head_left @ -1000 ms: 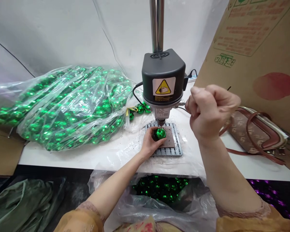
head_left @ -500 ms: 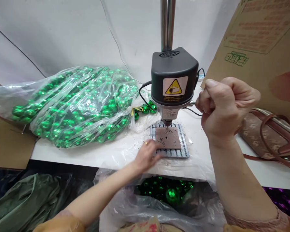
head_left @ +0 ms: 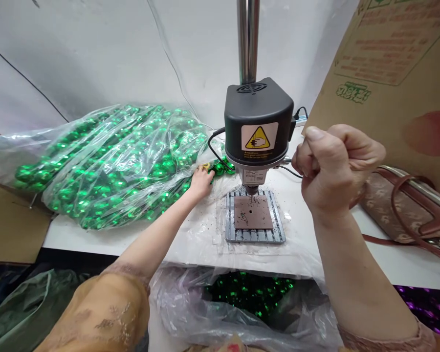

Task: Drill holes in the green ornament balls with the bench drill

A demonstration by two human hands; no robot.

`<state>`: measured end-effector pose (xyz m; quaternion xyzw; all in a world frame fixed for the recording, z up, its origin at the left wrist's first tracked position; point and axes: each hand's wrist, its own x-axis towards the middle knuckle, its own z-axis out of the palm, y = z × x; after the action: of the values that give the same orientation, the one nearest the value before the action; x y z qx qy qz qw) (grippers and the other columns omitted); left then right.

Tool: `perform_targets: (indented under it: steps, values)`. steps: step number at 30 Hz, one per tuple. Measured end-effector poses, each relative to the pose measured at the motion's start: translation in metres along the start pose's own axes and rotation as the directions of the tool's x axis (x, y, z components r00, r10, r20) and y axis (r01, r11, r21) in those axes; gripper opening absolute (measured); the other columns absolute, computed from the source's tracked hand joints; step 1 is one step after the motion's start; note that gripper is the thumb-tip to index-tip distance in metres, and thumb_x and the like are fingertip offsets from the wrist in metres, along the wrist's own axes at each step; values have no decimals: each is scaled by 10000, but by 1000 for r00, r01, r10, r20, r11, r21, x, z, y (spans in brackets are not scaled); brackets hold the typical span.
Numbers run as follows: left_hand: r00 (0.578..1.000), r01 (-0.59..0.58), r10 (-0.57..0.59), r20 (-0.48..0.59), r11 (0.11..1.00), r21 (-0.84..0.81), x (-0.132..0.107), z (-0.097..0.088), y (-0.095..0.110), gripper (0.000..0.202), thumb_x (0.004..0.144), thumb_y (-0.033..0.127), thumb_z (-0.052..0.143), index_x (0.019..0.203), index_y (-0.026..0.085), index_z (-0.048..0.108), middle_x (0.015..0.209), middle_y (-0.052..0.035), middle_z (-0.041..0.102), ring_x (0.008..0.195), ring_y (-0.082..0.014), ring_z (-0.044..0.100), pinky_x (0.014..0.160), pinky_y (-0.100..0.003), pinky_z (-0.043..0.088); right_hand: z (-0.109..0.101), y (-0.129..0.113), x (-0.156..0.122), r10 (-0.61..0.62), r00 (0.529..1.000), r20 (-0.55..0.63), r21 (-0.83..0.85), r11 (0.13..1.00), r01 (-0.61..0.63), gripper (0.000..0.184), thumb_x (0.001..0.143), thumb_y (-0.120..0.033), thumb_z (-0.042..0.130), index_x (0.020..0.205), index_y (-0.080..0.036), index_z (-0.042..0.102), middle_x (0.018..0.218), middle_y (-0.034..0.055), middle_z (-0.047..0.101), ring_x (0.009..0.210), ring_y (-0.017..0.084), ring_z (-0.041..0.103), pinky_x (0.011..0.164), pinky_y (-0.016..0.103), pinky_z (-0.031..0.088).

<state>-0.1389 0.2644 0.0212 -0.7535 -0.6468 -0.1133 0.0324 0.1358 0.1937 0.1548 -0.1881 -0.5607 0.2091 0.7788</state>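
Note:
My left hand (head_left: 201, 182) reaches to the mouth of a clear bag of shiny green balls (head_left: 106, 161). Its fingertips are at a few loose green balls (head_left: 220, 167) beside the drill; whether it grips one is hidden. My right hand (head_left: 337, 166) is a raised fist closed on the feed lever (head_left: 288, 160) of a small black bench drill (head_left: 258, 124). Under the bit, a brown pad (head_left: 253, 212) lies bare on the grey ribbed base (head_left: 255, 236).
A second plastic bag with green balls (head_left: 249, 291) hangs open below the table's front edge. A large cardboard box (head_left: 399, 73) leans at the right, above a brown handbag (head_left: 403, 205). Cardboard (head_left: 7, 225) lies at the left. Drill dust speckles the table.
A second ago my left hand held a green ball under the bit. That ball has gone from the pad, and the hand has moved back left to the bag's mouth. The right fist stays.

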Motion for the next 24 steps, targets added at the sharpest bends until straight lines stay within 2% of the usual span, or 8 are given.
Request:
perform_targets:
  steps: [3, 5, 7, 9, 12, 16, 19, 24]
  values:
    - [984, -8, -34, -172, 972, -235, -22, -7, 6, 434, 717, 269, 745, 1136, 217, 646, 1055, -124, 676, 1180, -360, 512, 1036, -499, 380, 0, 0, -1, 2, 1000, 2, -24, 1000, -2, 484, 869, -263, 615, 501, -207, 306, 428, -59, 301, 388, 53, 286, 441, 286, 247]
    - [967, 22, -158, -200, 834, -551, -41, -8, 16, 477, 722, 363, 760, 1155, 226, 616, 998, -81, 686, 1058, -295, 595, 959, -446, 458, 0, 1, -1, 10, 1000, 2, -23, 1000, -10, 491, 869, -275, 615, 500, -209, 297, 426, -59, 299, 387, 52, 280, 433, 286, 236]
    - [967, 99, -253, -37, 502, -859, -58, -6, 30, 498, 762, 452, 718, 1174, 216, 569, 947, -58, 694, 862, -225, 658, 809, -384, 522, 1, 1, 0, 19, 1000, -6, 2, 1000, -19, 490, 865, -258, 614, 497, -209, 294, 421, -63, 279, 384, 52, 274, 430, 285, 226]
    - [962, 197, -211, 171, 107, -975, -69, -2, 45, 506, 807, 502, 656, 1200, 212, 522, 956, -63, 706, 737, -184, 676, 706, -343, 536, 1, 0, 0, 32, 999, -15, 47, 998, -31, 478, 850, -221, 620, 494, -208, 301, 414, -67, 268, 381, 56, 273, 432, 288, 218]
    - [952, 266, -100, 290, -204, -942, -77, 3, 65, 494, 821, 502, 639, 1213, 229, 513, 1077, -95, 709, 811, -192, 707, 717, -337, 555, 0, 0, 0, 39, 999, -16, 70, 997, -38, 467, 839, -208, 629, 494, -212, 315, 414, -65, 296, 382, 63, 285, 444, 299, 229]
    - [954, 247, -119, 275, -208, -946, -77, 12, 79, 559, 738, 459, 759, 1198, 219, 552, 1127, -96, 698, 823, -179, 696, 707, -318, 559, -1, 1, -1, 27, 1000, -1, 16, 1000, -27, 479, 860, -261, 624, 508, -216, 303, 421, -61, 301, 388, 63, 286, 450, 304, 243]
    - [967, 183, -174, 187, -38, -982, -77, 19, 85, 604, 698, 453, 811, 1197, 199, 584, 1130, -88, 700, 845, -177, 681, 711, -306, 552, -1, 3, -1, -5, 1000, 22, -24, 1000, 5, 494, 882, -310, 605, 521, -210, 283, 421, -62, 277, 389, 53, 276, 437, 291, 244]
    - [987, 111, -138, 83, 208, -972, -78, 28, 89, 546, 746, 466, 782, 1191, 189, 630, 1161, -94, 703, 1094, -237, 642, 993, -393, 487, -2, 5, -1, -28, 999, 40, -43, 999, 30, 507, 897, -348, 590, 542, -208, 255, 427, -64, 258, 391, 41, 272, 427, 274, 249]
